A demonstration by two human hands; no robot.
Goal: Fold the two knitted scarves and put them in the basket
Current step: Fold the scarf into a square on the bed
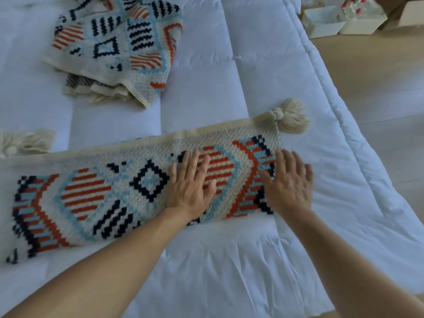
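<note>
A patterned knitted scarf [96, 191] in cream, rust, light blue and navy lies stretched flat across the white bed, with a cream tassel [286, 117] at its far right corner and another at the left edge. My left hand [192, 187] presses flat on its right half with straight fingers. My right hand [290, 182] lies flat over the scarf's right end, fingers spread. A second scarf [119, 47] of the same pattern sits loosely bunched farther back on the bed. No basket shows clearly.
The white quilted duvet [229, 260] covers the bed, and its right edge runs diagonally beside a wooden floor [378, 76]. White boxes [325, 21] stand on the floor at the top right.
</note>
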